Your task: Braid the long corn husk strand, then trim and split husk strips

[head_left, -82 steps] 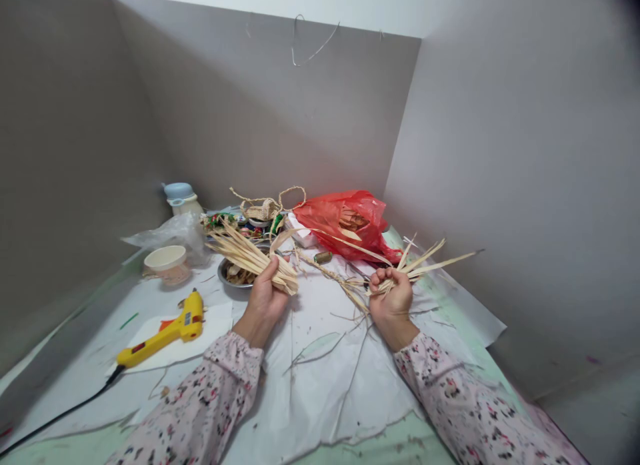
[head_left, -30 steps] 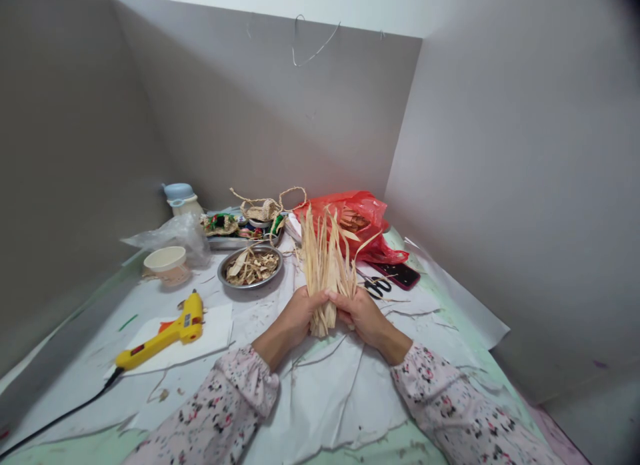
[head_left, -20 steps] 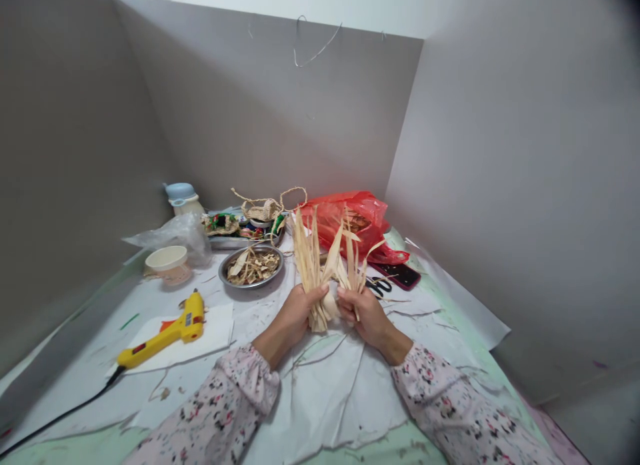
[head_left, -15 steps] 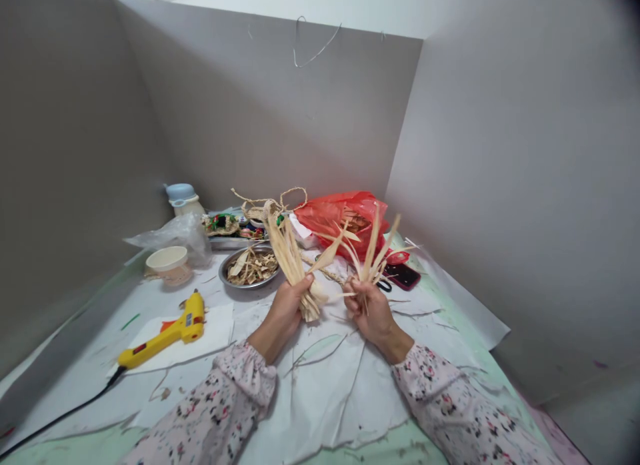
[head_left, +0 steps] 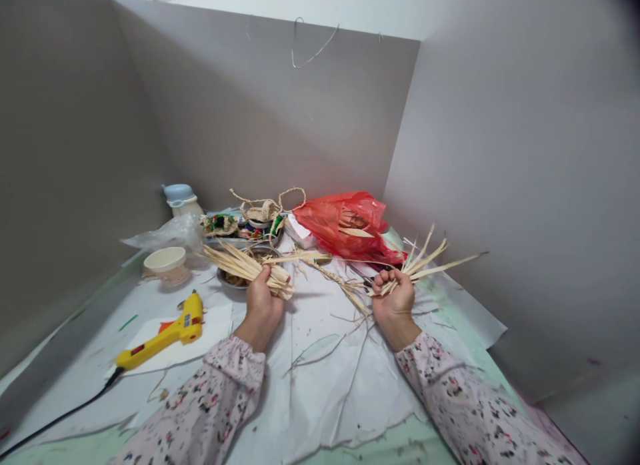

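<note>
Over the white paper sheet (head_left: 320, 398), my left hand (head_left: 260, 298) is curled shut around a sideways bundle of dried husk strips (head_left: 245, 265), just near of a steel bowl (head_left: 226, 279). My right hand (head_left: 395, 295) grips a second bundle (head_left: 420, 261), fanned rightward, near a red plastic bag (head_left: 345, 225). A twisted strand (head_left: 335, 281) runs between them.

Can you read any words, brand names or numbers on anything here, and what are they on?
No word or number can be read. The yellow hot glue gun has a small red mark and a small pale label, but both are too small and blurred to read. The red plastic bag shows no readable print.
</note>
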`<state>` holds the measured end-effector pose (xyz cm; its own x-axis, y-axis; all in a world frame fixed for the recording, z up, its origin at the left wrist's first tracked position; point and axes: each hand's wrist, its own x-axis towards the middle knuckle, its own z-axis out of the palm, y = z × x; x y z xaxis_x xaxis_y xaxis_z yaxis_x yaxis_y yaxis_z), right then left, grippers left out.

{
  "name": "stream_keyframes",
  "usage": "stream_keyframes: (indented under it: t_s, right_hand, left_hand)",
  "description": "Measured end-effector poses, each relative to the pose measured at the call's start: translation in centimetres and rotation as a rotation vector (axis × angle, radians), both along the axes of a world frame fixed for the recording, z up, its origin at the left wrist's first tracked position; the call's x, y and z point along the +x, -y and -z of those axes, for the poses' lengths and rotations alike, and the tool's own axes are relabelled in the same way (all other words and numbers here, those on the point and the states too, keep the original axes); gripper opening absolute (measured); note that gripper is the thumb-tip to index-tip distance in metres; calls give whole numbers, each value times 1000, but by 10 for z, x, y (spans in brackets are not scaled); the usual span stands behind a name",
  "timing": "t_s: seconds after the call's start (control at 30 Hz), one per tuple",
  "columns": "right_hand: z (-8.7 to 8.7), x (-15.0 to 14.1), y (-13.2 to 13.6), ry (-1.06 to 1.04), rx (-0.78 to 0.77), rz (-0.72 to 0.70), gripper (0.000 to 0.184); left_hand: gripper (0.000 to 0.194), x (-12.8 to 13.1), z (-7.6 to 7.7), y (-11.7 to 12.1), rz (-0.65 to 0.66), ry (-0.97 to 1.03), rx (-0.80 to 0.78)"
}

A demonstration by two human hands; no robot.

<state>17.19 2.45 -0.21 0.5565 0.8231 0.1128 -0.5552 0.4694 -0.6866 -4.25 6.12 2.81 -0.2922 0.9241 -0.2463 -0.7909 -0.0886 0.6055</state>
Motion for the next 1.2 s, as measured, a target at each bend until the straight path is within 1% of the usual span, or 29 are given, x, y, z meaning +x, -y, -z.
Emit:
stream_keyframes:
  t_s: [0.13, 0.23, 0.43, 0.53, 0.6, 0.63, 0.73, 0.83, 0.9, 0.97, 1.07, 1.2]
  right_hand:
    - [-6, -7, 4, -25, -6, -48, 20]
    - [-8, -11, 6, -88, -6, -92, 17]
    - [-3, 2, -1, -106, -41, 12, 16]
    - [-4, 4, -2, -96, -38, 4, 17]
    - [-6, -2, 2, -28, -38, -60, 18]
    - [-7, -8, 4, 25, -42, -112, 19]
    - [-8, -28, 12, 172, -70, -313, 26]
    - [-4, -43, 17, 254, -96, -496, 33]
    - [0, -47, 18, 326, -108, -553, 34]
    - [4, -47, 18, 433, -114, -581, 36]
    - [7, -46, 18, 552, -118, -612, 39]
    - [6, -46, 20, 549, -131, -647, 37]
  left_hand:
    - [12, 3, 2, 3, 55, -29, 23]
    - [11, 3, 3, 3, 66, -30, 36]
    - [11, -3, -1, 0, -6, 6, 15]
    - [9, -2, -3, 1, -8, -28, 13]
    - [6, 2, -2, 5, 52, -92, 24]
    - [7, 5, -1, 7, 111, -129, 32]
    - [11, 15, 4, 19, 358, -251, 46]
    - [27, 24, 10, 31, 547, -349, 130]
    - [36, 27, 13, 36, 638, -380, 193]
    - [41, 29, 14, 39, 717, -397, 242]
    - [46, 30, 13, 40, 759, -433, 276]
    - [51, 30, 13, 41, 720, -477, 246]
